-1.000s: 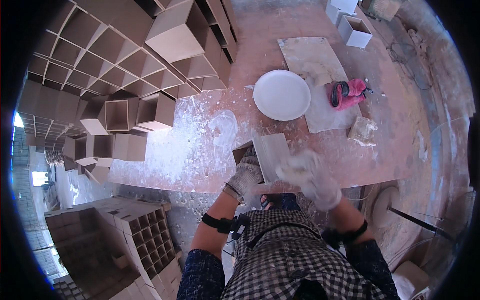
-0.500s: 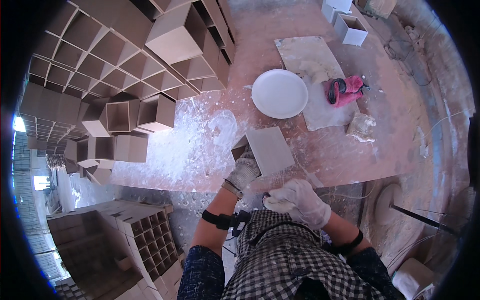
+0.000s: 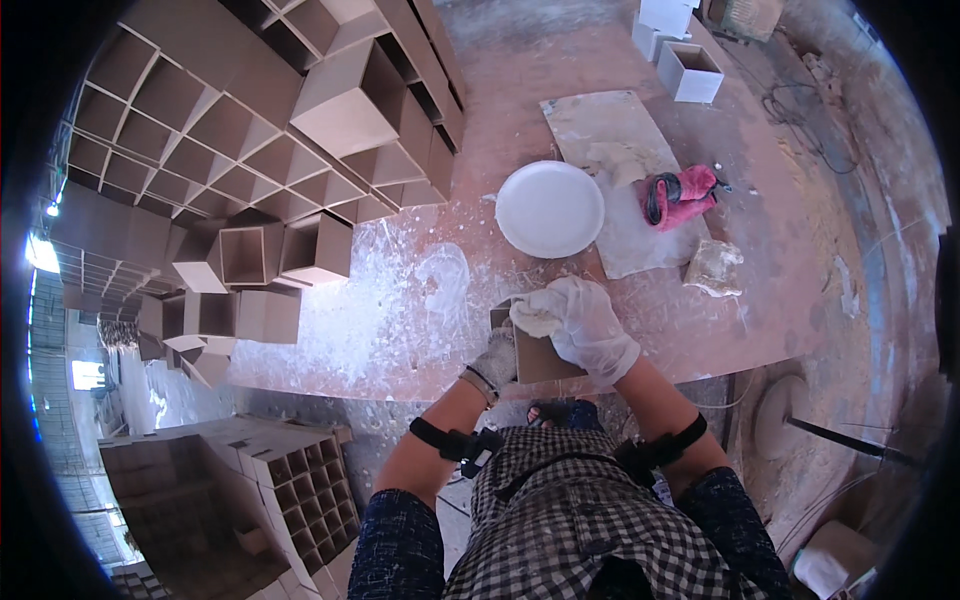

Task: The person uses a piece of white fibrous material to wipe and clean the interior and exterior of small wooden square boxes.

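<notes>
Over the dusty table [image 3: 690,335], the brown box [image 3: 543,364] lies just right of our left hand [image 3: 495,362], whose grip we cannot tell, and beneath our right hand [image 3: 588,325], bunched round a whitish wad [image 3: 535,317].

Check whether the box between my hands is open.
Open: the box shows a dark opening on its left, with the left hand partly inside.
</notes>
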`<action>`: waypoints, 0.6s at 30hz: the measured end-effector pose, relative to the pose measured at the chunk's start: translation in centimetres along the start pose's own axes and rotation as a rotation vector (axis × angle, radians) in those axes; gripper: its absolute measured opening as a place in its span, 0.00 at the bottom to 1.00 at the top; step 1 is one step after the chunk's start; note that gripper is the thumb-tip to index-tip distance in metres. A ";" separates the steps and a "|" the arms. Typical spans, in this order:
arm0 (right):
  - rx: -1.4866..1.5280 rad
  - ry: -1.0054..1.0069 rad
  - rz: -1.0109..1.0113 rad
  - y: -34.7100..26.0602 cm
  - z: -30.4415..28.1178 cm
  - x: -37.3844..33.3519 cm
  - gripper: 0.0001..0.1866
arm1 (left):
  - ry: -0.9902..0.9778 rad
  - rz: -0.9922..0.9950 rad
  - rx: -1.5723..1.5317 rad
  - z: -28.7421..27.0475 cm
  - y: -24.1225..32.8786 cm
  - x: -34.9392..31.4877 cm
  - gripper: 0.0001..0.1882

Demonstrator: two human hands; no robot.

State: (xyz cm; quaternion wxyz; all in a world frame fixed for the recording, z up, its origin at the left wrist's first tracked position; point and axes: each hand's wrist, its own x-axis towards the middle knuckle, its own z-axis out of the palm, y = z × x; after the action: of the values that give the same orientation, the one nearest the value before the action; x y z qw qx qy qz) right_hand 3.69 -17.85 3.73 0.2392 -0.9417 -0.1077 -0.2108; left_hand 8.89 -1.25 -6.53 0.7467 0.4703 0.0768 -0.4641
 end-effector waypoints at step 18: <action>0.247 -0.207 0.258 -1.0 -1.8 -3.4 0.08 | -0.070 0.408 1.226 -0.4 -1.5 -1.4 0.23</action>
State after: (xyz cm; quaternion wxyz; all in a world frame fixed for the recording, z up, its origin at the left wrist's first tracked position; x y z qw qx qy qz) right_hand -0.26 -18.18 4.07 0.3656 -0.9278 -0.0350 -0.0657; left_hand 7.13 -0.25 -6.91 0.4179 0.8011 -0.3173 -0.2878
